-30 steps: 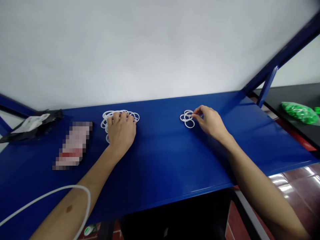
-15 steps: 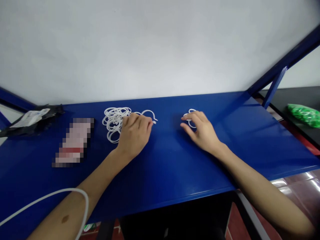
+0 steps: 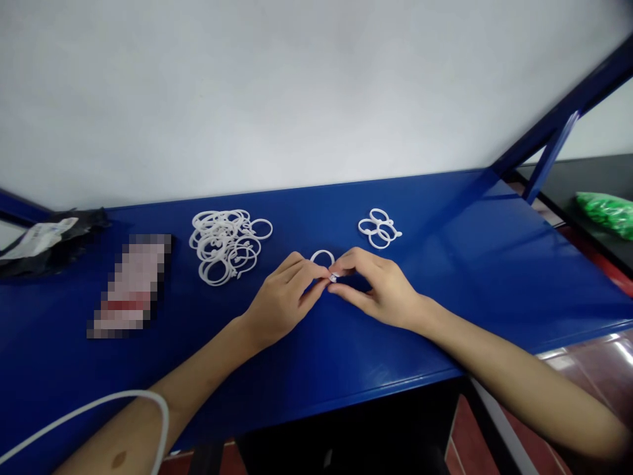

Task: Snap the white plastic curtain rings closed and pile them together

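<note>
Between my two hands, over the middle of the blue tabletop, is a white plastic ring (image 3: 323,253) with its lower end pinched at the fingertips. My left hand (image 3: 287,293) is closed on it from the left, thumb and forefinger together. From the right, my right hand (image 3: 378,287) pinches the same end, so the fingertips of both hands nearly meet. The fingers partly hide the ring's joint. A tangled heap of similar white rings (image 3: 217,237) lies left of my left hand. Beyond my right hand, several more rings (image 3: 380,231) form a small cluster.
A pixelated flat pinkish object (image 3: 131,284) lies on the blue table (image 3: 306,369) at left, near a black plastic package (image 3: 54,241). A white cable (image 3: 99,399) crosses my left forearm. A green bag (image 3: 608,212) rests on a dark surface at right, past the blue frame.
My left hand has left the heap and moved right with a ring. My right hand has come left from the small cluster, and both now meet on that ring.
</note>
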Motion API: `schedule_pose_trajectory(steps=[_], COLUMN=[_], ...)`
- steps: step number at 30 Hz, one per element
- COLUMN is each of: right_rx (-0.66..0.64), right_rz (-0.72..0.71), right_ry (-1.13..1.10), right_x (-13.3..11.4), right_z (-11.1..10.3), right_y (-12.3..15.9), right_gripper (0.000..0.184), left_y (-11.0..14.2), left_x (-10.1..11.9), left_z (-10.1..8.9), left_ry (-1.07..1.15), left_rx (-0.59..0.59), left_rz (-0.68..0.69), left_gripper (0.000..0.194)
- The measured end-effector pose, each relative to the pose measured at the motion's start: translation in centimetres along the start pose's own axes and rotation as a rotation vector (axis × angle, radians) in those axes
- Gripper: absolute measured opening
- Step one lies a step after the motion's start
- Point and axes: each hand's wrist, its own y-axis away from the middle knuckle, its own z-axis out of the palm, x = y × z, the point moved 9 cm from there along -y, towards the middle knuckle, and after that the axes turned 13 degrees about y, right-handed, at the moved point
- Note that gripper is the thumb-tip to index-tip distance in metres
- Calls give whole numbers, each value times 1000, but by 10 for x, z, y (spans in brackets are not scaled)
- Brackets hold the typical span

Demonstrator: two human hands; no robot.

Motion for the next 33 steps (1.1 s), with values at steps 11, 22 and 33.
schedule_pose_trajectory(steps=[11, 22, 33], right_rx=[15, -1, -50], right_rz=[-37, -40, -61], right_ry=[41, 82, 51], right_x=[-2, -3, -4], right_z=[1, -2, 1], right_y=[0, 0, 0], right_gripper=[11, 15, 10], left_y=[0, 0, 0], left_x=[-1, -11, 0], left_z=[-2, 3, 2], left_ry=[-60, -186, -272], left_rx=[-20, -84, -66], left_rz=[-4, 8, 90], left_gripper=[33, 31, 24])
